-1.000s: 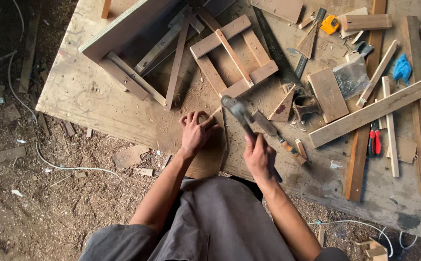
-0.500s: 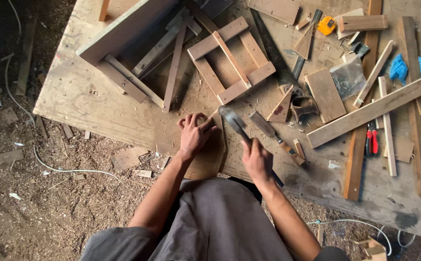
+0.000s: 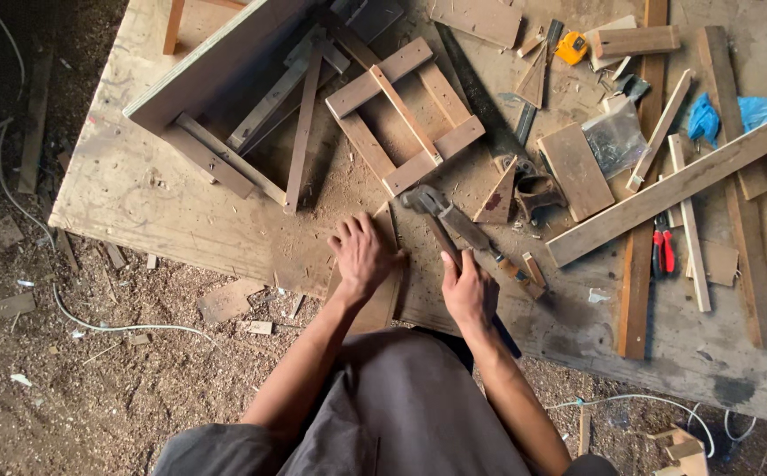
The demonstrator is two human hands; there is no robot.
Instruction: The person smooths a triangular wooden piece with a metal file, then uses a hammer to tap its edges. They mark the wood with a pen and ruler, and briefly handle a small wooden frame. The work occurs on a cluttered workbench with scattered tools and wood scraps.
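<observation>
A hammer (image 3: pixel 441 220) is gripped by the right hand (image 3: pixel 469 291), fingers wrapped tight round the handle, its head lying by the small wooden frame (image 3: pixel 405 115). The left hand (image 3: pixel 361 256) is pressed flat, fingers spread, on a wooden board (image 3: pixel 382 300) at the plywood table (image 3: pixel 137 194) edge. A clear plastic bag (image 3: pixel 614 139) sits up right, a crumpled blue bag (image 3: pixel 726 115) beyond it, a yellow tape measure (image 3: pixel 571 47) near the top. Bag contents can't be made out.
</observation>
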